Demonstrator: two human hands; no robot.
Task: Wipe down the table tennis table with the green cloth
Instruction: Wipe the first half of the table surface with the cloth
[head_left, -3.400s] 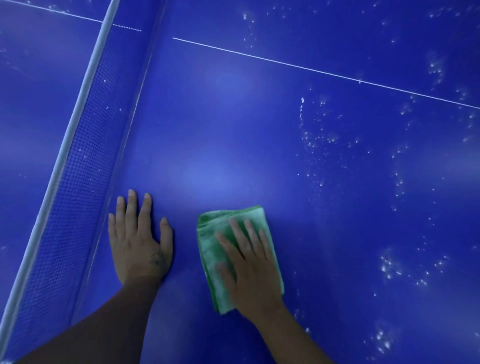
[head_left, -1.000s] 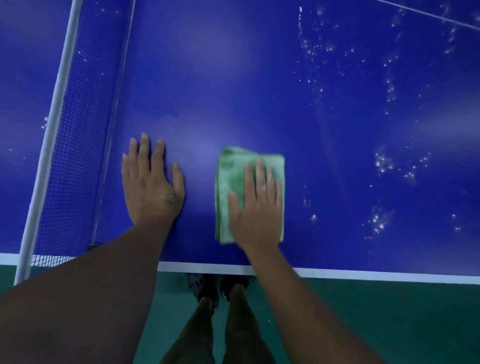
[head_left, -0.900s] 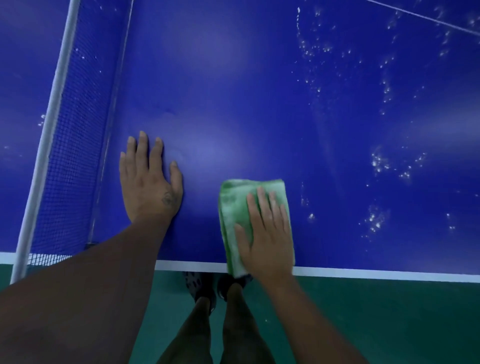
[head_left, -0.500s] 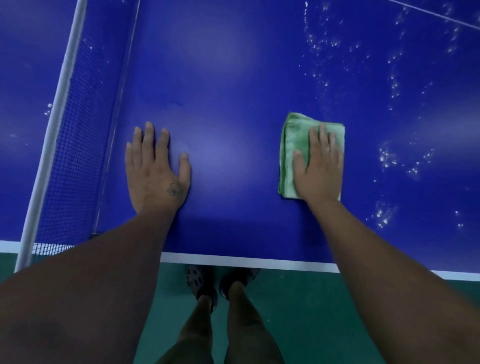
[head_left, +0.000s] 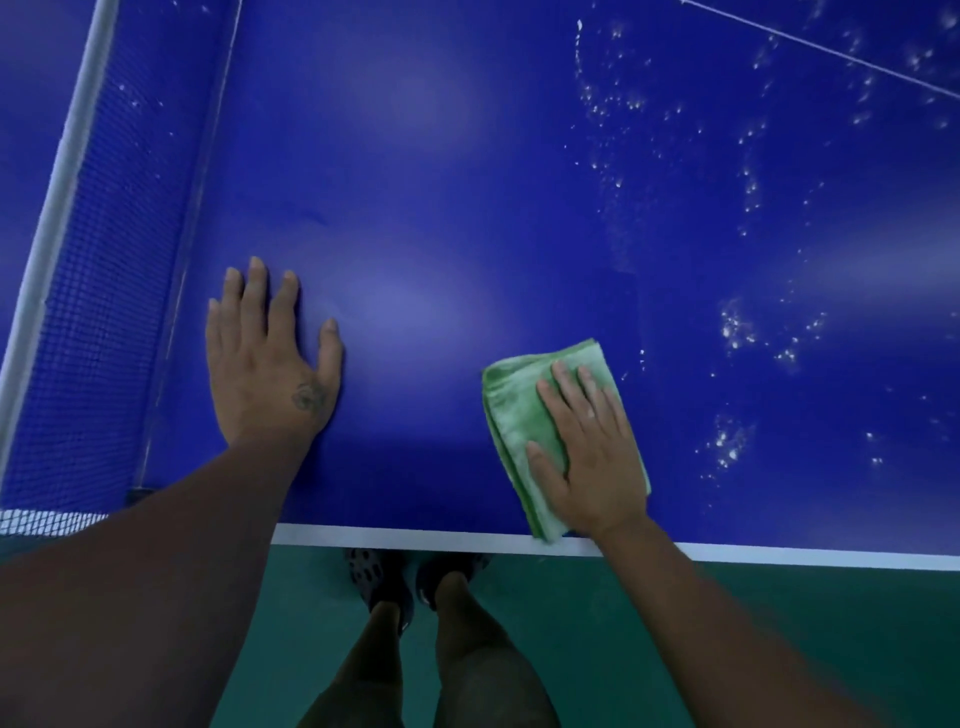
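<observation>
Green cloth lies folded flat on the blue bench, close to the near edge, w/ its lower corner over the white border line. Long axis runs roughly away from the person, far end leaning slightly left. R grip sits on top, palm down, fingers straight, pressing rather than pinching; cloth shows to the left of it & beyond the fingertips. L grip is flat on bare bench, fingers straight, holding nothing, well apart from the cloth & near the net. White specks lie right of & beyond the cloth, so prob the next stroke goes that way; R grip is the nearer one
</observation>
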